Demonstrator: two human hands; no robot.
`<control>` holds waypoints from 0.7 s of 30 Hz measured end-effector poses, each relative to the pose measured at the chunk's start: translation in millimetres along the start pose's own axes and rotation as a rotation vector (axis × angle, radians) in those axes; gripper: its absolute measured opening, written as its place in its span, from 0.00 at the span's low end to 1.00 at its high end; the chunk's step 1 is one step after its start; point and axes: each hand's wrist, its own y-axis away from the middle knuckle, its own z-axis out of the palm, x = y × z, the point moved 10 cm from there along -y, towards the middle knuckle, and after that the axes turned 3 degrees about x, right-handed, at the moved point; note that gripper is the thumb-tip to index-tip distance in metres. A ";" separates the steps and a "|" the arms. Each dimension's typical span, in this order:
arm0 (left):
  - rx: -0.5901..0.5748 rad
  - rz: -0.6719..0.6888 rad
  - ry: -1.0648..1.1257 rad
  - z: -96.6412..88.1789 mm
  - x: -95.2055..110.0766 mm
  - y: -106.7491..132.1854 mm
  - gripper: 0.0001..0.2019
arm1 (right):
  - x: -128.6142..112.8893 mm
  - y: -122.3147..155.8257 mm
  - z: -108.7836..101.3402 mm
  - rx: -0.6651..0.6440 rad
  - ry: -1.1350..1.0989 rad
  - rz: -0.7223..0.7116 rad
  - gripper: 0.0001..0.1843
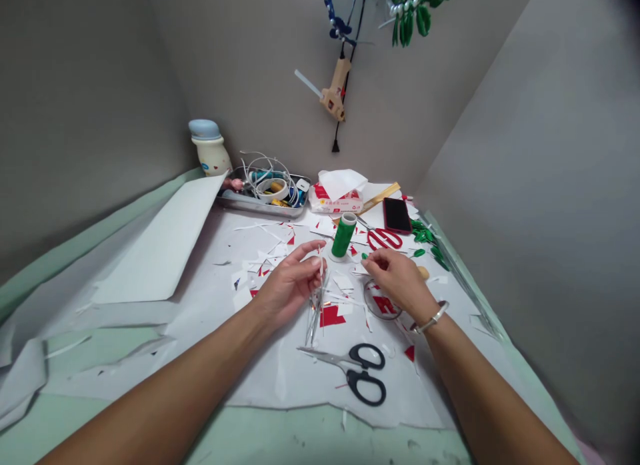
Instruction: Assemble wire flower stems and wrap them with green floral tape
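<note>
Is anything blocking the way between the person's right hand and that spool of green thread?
Nothing upright stands between the right hand and the green thread spool. Only flat red and white paper scraps lie on the sheet between them.

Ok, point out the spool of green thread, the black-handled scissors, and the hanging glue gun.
Green thread spool (343, 236), head view, on the wound thread.
Black-handled scissors (351, 382), head view, on the lower handle loop.
Glue gun (335, 96), head view, on the tan body.
</note>
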 end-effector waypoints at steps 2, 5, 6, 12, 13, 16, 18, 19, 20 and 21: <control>0.025 0.015 0.008 -1.8 2.7 -0.5 0.18 | -3.4 5.6 1.9 -0.088 0.140 0.015 0.11; 0.072 0.040 0.031 -3.5 8.1 0.2 0.18 | -4.6 15.8 11.0 -0.209 0.277 0.031 0.12; 0.090 0.042 0.039 -4.2 9.3 0.7 0.18 | -4.0 18.5 14.7 -0.237 0.305 0.035 0.11; 0.099 0.058 0.073 -3.6 14.5 1.8 0.16 | 0.3 22.3 27.5 -0.331 0.411 0.022 0.12; 0.097 0.065 0.077 -3.9 15.7 1.6 0.15 | 0.0 21.5 25.7 -0.335 0.426 0.012 0.13; 0.094 0.074 0.090 -4.8 17.6 0.9 0.14 | -0.5 18.8 12.6 -0.334 0.448 0.007 0.12; 0.095 0.071 0.095 -4.7 17.6 0.9 0.14 | -2.3 16.4 -3.7 -0.296 0.435 0.010 0.11; 0.097 0.072 0.094 -4.7 17.5 1.0 0.14 | -4.4 15.1 -14.2 -0.259 0.411 0.012 0.10; 0.098 0.074 0.091 -4.6 17.3 1.3 0.13 | -7.3 14.1 -24.7 -0.221 0.365 0.013 0.09; 0.095 0.078 0.083 -4.1 17.1 1.6 0.13 | -11.6 13.7 -34.2 -0.190 0.303 0.004 0.09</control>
